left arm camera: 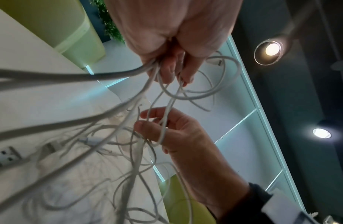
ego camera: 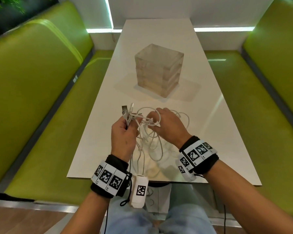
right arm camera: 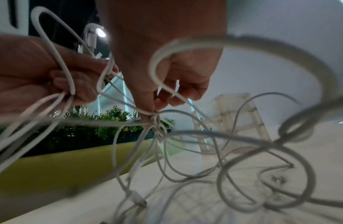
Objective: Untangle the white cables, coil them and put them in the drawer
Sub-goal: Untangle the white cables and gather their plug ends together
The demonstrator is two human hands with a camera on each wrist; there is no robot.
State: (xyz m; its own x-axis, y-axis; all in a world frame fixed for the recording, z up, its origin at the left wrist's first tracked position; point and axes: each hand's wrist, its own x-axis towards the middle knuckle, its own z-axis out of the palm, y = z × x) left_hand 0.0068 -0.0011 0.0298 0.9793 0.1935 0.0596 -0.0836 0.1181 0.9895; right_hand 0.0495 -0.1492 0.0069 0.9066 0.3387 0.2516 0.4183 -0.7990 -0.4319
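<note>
A tangle of white cables (ego camera: 150,141) hangs from both hands above the near end of the white table (ego camera: 210,132). My left hand (ego camera: 123,130) grips a bunch of cable ends, their plugs (ego camera: 126,110) sticking up past the fist. The same left hand (left arm camera: 174,45) closes on several strands in the left wrist view. My right hand (ego camera: 166,124) pinches a knot of loops (right arm camera: 155,119) between thumb and fingers. Other loops (right arm camera: 262,174) trail down onto the tabletop. A translucent drawer unit (ego camera: 159,70) stands in the middle of the table, its drawers closed.
Green padded benches (ego camera: 32,98) run along both sides of the table. A white wall with lit strips (ego camera: 223,28) closes the far end. Below the near table edge are my knees in light jeans (ego camera: 159,222).
</note>
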